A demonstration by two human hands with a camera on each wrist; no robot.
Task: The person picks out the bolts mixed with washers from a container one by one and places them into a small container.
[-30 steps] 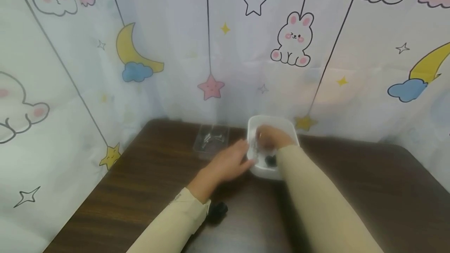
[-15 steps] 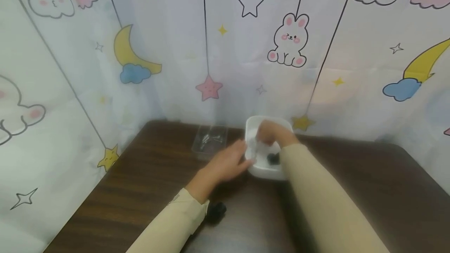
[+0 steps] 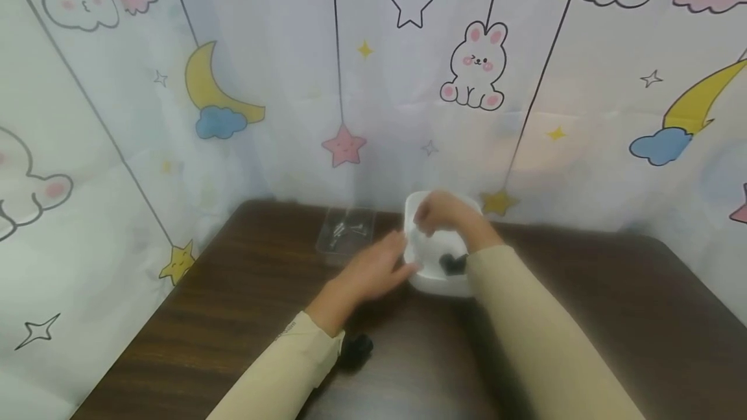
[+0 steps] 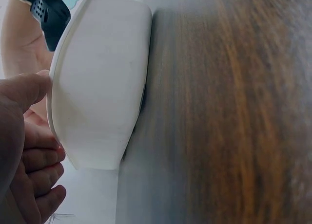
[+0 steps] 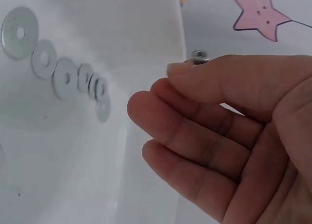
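In the head view, a white plastic tub [image 3: 440,284] stands near the table's back edge. My left hand [image 3: 367,271] holds its left rim, with the thumb [image 4: 29,90] on the edge in the left wrist view and the other fingers [image 4: 44,156] curled beside the tub's corner. Over the tub, my right hand [image 3: 443,216] pinches a small metal nut [image 5: 200,57] between thumb and forefinger, the piece showing just above the thumb tip. Several flat metal washers [image 5: 20,33] lie in a row inside the tub in the right wrist view.
A clear plastic box [image 3: 347,232] with several small metal screws stands left of the tub. A dark wrist camera [image 3: 356,350] sits under the left wrist, and another [image 3: 454,264] overlaps the tub. Behind the brown table [image 3: 222,316] hangs a patterned curtain [image 3: 397,96].
My right hand has lifted from down inside the tub to about its back rim. The left hand stays at the tub's left rim. The head view has shifted slightly.
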